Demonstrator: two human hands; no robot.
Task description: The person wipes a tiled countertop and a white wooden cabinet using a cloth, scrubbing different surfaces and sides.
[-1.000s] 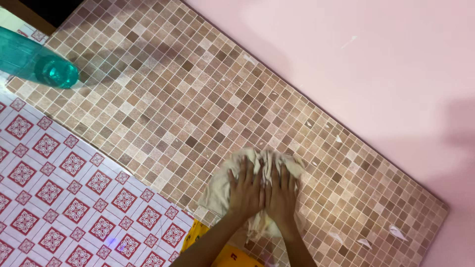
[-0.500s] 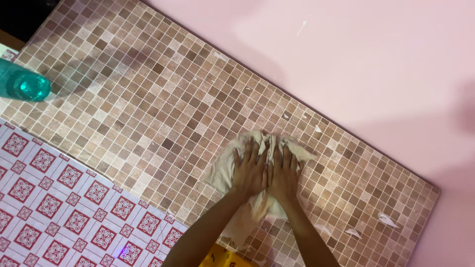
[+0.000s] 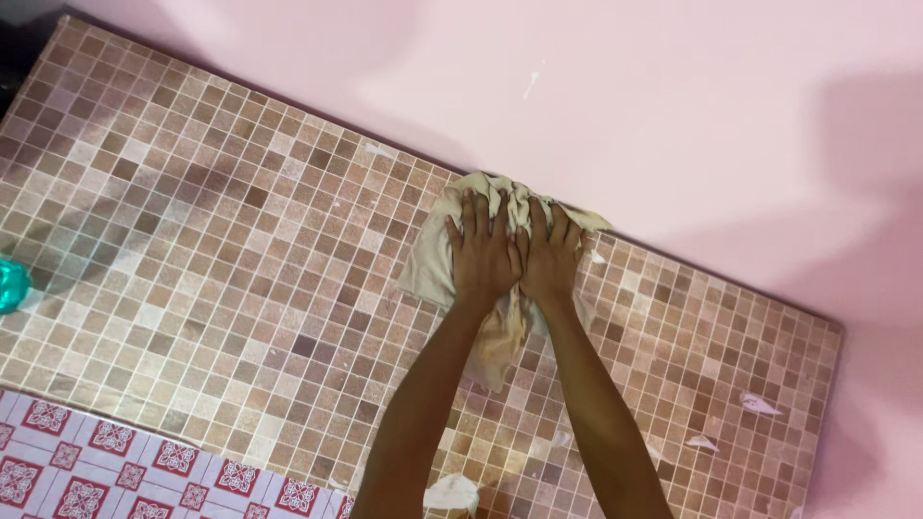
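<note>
Both hands, the left hand [image 3: 484,258] and the right hand [image 3: 550,259], lie flat side by side, touching, pressed on a beige cloth [image 3: 430,269]. The cloth sits on the brown mosaic tiles [image 3: 221,240], at the pink wall [image 3: 692,106].

Setting, as I see it from the head camera: a domestic interior, most likely a bathroom or washing area. Evidence: a band of small brown and beige mosaic tiles [image 3: 240,250] meeting a plain pink painted wall [image 3: 673,115], white tiles with red floral motifs [image 3: 106,471] adjoining, and a crumpled beige cloth [image 3: 452,259] spread on the mosaic.
</note>
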